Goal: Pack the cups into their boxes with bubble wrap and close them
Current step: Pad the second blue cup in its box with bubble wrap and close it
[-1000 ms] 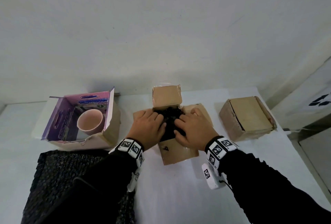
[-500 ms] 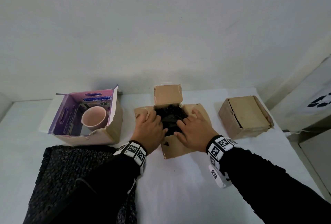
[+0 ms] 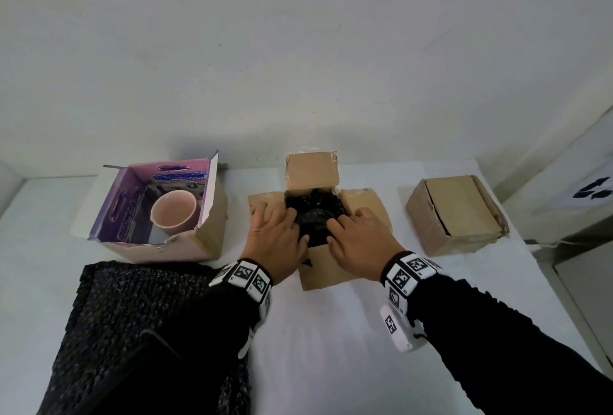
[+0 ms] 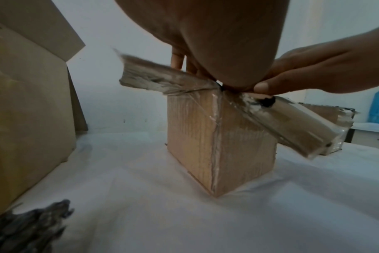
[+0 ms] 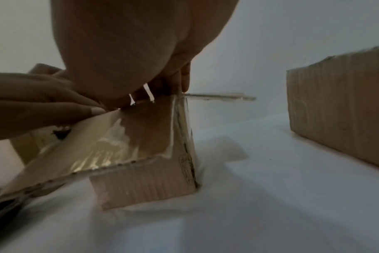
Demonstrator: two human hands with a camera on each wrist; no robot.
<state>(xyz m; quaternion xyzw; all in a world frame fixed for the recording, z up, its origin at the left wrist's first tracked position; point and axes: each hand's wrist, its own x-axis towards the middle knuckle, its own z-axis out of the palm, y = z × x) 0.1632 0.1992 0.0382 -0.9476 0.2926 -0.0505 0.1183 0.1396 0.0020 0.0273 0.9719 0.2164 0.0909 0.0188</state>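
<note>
Press black bubble wrap (image 3: 311, 215) down evenly into middle box (image 3: 328, 268), left hand (image 3: 275, 238) and right hand (image 3: 361, 242) fingers extended, before folding flaps.

A white tabletop (image 3: 331, 348) is seen, set against a pale wall along its far edge. Three boxes are stood on it in a row near that far edge: an open purple-lined box (image 3: 205, 235) toward the left edge, an open cardboard box (image 3: 326, 268) at the middle, and a closed cardboard box (image 3: 461, 212) toward the right edge. A dark bubble wrap sheet (image 3: 109, 315) is laid flat at the near left corner.
</note>
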